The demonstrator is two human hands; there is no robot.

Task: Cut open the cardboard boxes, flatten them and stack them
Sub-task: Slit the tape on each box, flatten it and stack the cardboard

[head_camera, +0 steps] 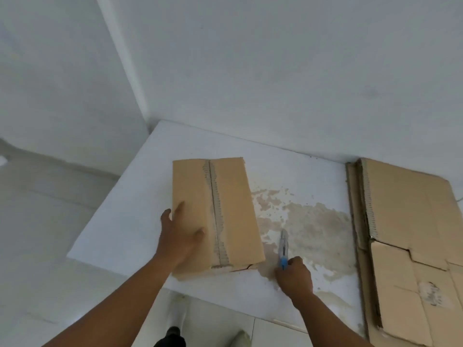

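Closed cardboard box (215, 216) upright on desk (120, 236), under left hand (179, 236); left fingers (178, 209) spread wide, flat on top. Right hand (295, 278) fingers wrapped round utility knife (283, 249), blade out, just beside box. Centre seam (216, 216) apparently uncut. Flattened boxes (411, 246) stacked beyond right fingers. Left: cut, flatten, stack this one.

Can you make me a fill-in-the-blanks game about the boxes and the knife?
1. The left hand rests flat on the closed brown cardboard box, left of its ____ seam.
2. The right hand grips a ____-handled utility knife.
3. The flattened brown cardboard stack lies to the box's ____.

Missing words: centre; blue; right
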